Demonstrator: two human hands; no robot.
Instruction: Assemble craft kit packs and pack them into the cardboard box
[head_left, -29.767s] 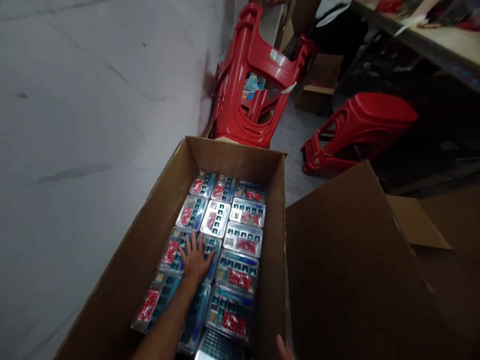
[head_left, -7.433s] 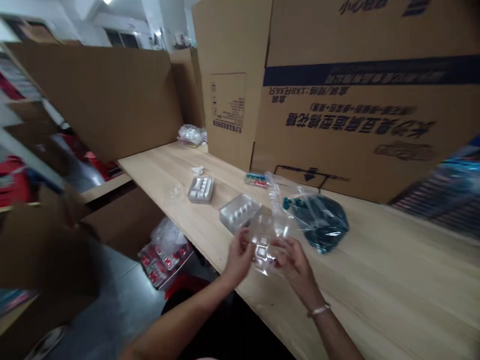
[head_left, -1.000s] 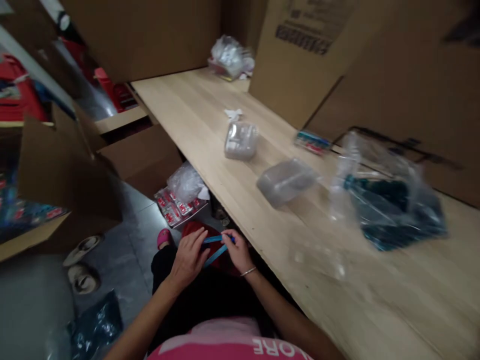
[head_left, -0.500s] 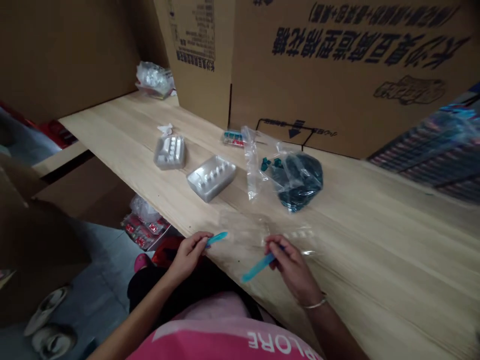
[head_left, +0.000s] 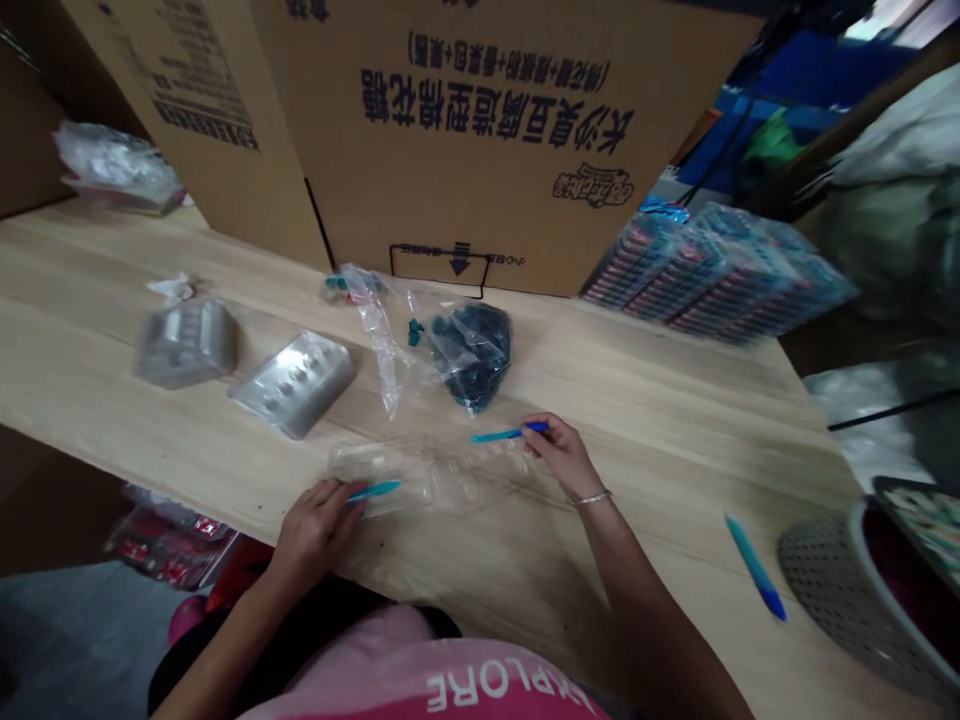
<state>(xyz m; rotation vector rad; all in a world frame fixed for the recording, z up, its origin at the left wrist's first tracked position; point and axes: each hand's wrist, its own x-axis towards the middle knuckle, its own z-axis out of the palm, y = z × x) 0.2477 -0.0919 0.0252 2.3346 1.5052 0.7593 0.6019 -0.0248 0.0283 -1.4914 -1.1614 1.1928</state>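
Observation:
My left hand rests at the table's near edge and pinches a short light-blue plastic stick by its end. My right hand holds a second blue plastic stick between its fingertips. Both sticks lie just above a clear plastic blister shell, which sits on the wooden table between my hands. A third blue stick lies loose to the right. A clear bag of dark teal pieces sits just beyond my hands.
Two silver-grey moulded trays lie at the left. A large printed cardboard box stands along the table's far side. A stack of blister packs lies at the back right, and a perforated grey basket stands at the right edge.
The view has swung right along the table. My hands have moved apart and lower, to either side of the clear shell, and each still holds its blue stick.

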